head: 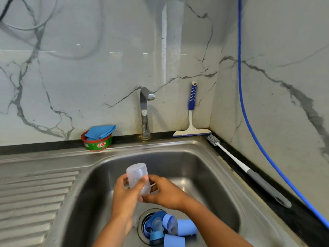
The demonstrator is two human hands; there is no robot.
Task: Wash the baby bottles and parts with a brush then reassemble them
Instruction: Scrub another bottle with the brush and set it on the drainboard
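Bottle parts (167,229) in sink (210,175)

Clear bottle (138,177) tilted base-up above blue parts (187,227) heaped at the drain (142,220).

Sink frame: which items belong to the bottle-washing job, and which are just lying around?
Job: bottle, held by left hand and right hand; blue parts in the sink; long brush; soap tub; tap.
Lying about: squeegee; blue cloth on the tub; blue cord.
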